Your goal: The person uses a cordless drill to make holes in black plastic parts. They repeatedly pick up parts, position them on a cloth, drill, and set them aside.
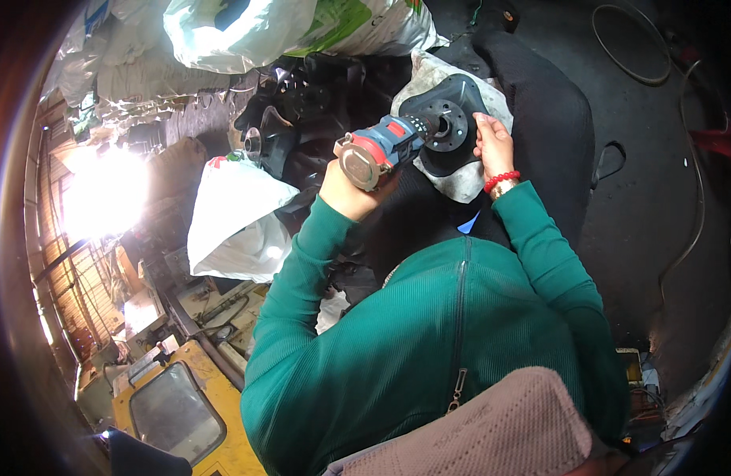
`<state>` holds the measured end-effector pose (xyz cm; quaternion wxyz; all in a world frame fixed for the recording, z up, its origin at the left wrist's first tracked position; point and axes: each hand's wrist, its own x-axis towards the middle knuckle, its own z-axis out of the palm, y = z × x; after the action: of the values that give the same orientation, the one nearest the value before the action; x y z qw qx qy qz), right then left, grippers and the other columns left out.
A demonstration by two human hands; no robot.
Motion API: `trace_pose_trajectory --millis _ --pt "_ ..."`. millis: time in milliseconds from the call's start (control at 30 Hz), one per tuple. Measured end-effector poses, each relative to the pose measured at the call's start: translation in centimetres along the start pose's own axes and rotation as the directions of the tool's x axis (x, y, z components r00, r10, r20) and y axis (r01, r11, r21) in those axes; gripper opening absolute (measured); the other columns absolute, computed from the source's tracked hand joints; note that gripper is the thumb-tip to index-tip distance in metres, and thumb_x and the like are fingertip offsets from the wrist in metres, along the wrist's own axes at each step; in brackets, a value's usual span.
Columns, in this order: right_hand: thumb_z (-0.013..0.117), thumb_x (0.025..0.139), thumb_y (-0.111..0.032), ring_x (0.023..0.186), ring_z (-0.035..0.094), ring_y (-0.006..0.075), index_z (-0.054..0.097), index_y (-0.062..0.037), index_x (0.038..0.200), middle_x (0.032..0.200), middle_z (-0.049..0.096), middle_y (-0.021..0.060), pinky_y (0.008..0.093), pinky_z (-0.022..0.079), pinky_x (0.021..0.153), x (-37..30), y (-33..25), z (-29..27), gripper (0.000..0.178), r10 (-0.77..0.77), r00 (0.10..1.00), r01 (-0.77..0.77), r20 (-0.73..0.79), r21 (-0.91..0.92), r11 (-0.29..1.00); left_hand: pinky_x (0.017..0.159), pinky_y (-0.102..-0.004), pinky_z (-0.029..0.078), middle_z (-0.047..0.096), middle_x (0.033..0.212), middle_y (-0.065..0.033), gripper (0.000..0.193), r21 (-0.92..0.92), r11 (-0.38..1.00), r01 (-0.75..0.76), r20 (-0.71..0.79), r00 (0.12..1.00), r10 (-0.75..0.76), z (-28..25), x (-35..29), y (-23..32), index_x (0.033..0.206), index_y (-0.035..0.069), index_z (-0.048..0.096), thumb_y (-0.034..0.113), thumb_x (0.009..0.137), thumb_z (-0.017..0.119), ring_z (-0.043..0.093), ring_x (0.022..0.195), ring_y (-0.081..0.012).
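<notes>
My left hand (351, 193) is wrapped round the grip of a blue, red and grey cordless drill (393, 136). The drill's chuck points at a black part with a round flange (454, 132) and a ring of small holes; whether its tip touches cannot be made out. Under that part lies a stained white cloth (463, 184), spread over my dark-clothed lap. At the flange's right edge my right hand (495, 146) is closed in a pinch, thumb and forefinger together. Whatever is between those fingertips is too small to name.
To the left hangs or lies a white plastic bag (232, 210). Several dark moulded parts (302, 103) are heaped beyond the drill, below larger plastic sacks (262, 36). A yellow machine panel (183, 404) stands at lower left; a thin hoop (631, 44) lies at far right.
</notes>
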<state>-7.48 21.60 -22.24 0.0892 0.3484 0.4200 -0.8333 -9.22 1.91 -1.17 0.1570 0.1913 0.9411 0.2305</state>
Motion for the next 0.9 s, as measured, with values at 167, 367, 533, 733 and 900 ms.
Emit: trace_pose_trajectory --millis 167,367,533,733,900 --pt "0.065 0.086 -0.042 0.06 0.054 0.0106 0.068 -0.004 0.09 0.064 0.06 0.0014 0.0285 0.044 0.059 2.0 0.8 2.4 0.038 -0.314 0.945 0.254 -0.089 -0.402 0.88 0.076 -0.0352 0.052 0.067 0.095 -0.0111 0.041 0.073 0.97 0.232 0.16 0.957 -0.241 -0.5 2.5 0.6 0.108 0.005 0.061 0.022 0.073 0.075 0.066 0.087 -0.026" --pt "0.062 0.087 -0.041 0.057 0.051 0.029 0.059 -0.0038 0.068 0.061 0.053 0.0108 0.0418 0.039 0.055 2.3 0.8 3.5 0.042 -0.512 0.858 0.379 -0.043 -0.619 0.688 0.077 -0.0353 0.052 0.066 0.095 -0.0113 0.035 0.15 0.975 0.163 0.223 0.955 -0.194 -0.3 4.5 -0.9 0.107 0.007 0.062 0.016 0.075 0.072 0.066 0.086 -0.0271" --pt "0.06 0.09 -0.037 0.058 0.05 0.0334 0.053 -0.0033 0.064 0.063 0.05 0.0123 0.044 0.038 0.054 2.5 1.0 3.8 0.043 -0.612 0.791 0.456 -0.016 -0.652 0.606 0.079 -0.0365 0.052 0.066 0.099 -0.0134 0.038 0.146 0.976 0.163 0.308 0.93 -0.202 -1.2 6.8 0.0 0.109 0.006 0.061 0.011 0.073 0.07 0.065 0.089 -0.0287" --pt "0.063 0.089 -0.031 0.056 0.05 0.0317 0.054 -0.0044 0.064 0.063 0.049 0.0111 0.0419 0.037 0.052 2.2 0.7 4.1 0.038 -0.596 0.803 0.443 -0.008 -0.661 0.605 0.081 -0.0366 0.052 0.065 0.099 -0.0152 0.05 0.059 0.978 0.198 0.307 0.929 -0.207 -1.9 8.2 0.9 0.114 0.001 0.057 0.008 0.066 0.071 0.064 0.09 -0.0321" --pt "0.063 0.089 -0.027 0.056 0.05 0.0319 0.055 -0.0045 0.065 0.063 0.05 0.011 0.0415 0.037 0.052 1.9 0.5 3.9 0.034 -0.58 0.815 0.444 0.005 -0.648 0.619 0.074 -0.0386 0.053 0.065 0.092 -0.0161 0.039 0.102 0.971 0.217 0.355 0.904 -0.239 -1.7 8.5 1.9 0.104 0.001 0.061 0.012 0.067 0.071 0.064 0.08 -0.0338"
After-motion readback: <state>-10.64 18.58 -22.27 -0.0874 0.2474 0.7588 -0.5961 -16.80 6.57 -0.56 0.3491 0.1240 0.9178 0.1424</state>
